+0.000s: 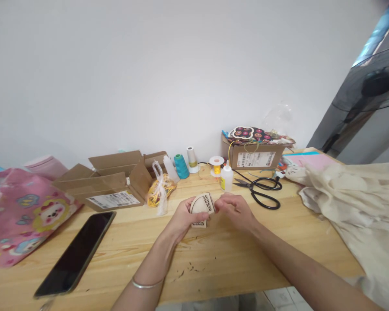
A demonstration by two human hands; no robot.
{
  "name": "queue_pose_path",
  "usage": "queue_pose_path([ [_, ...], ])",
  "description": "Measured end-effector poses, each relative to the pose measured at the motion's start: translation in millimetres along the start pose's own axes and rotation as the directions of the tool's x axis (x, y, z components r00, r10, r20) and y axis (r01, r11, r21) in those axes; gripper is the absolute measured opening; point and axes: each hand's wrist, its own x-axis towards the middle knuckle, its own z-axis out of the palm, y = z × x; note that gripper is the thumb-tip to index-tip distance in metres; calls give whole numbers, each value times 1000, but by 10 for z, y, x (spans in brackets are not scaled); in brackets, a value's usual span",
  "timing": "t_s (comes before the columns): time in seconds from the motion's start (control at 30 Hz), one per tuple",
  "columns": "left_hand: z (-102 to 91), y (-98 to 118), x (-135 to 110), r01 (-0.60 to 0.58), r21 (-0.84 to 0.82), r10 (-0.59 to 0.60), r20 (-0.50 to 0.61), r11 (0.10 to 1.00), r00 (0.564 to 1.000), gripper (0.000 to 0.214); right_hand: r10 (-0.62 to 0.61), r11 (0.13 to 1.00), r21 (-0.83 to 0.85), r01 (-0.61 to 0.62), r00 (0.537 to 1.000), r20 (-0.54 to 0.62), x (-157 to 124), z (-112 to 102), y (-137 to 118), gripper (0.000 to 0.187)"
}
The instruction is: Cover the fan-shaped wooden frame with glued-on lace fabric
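Over the middle of the wooden table, my left hand [184,219] is closed around some thin, pale wooden cut-out pieces [201,204], its thumb across the front. One piece has a rounded edge and a strip of dark triangular cut-outs; another with a similar pattern shows below it. My right hand [236,209] is beside their right edge, its fingers curled together in a pinch. Whatever lies between those fingertips is too small or hidden to make out. Just behind my right hand are a small glue bottle [227,178] and black-handled scissors [259,188].
A phone [76,255] lies at left by a pink printed bag [29,216] and an open cardboard box [106,190]. Thread spools [181,166] and a bag of yellow cord [160,192] stand at the back. A filled box [256,155] and cream cloth [353,207] are at right.
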Motion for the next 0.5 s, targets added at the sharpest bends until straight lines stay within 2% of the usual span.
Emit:
queue_pose_path([
  [0.13,-8,-18,20,0,31,2,-48,1000,999,35,-191,960,-218,174,980,-56,-24,67,9,21],
  [0.27,14,-19,29,13,105,-8,-46,994,999,34,-390,846,-415,335,919,-52,-28,82,41,25],
  [0.37,38,-10,25,1,134,3,-25,991,1000,30,-438,803,-462,376,899,-29,-26,74,57,27],
  [0.5,55,0,20,1,140,4,-40,990,999,30,-405,838,-417,351,913,-45,-30,62,35,22],
])
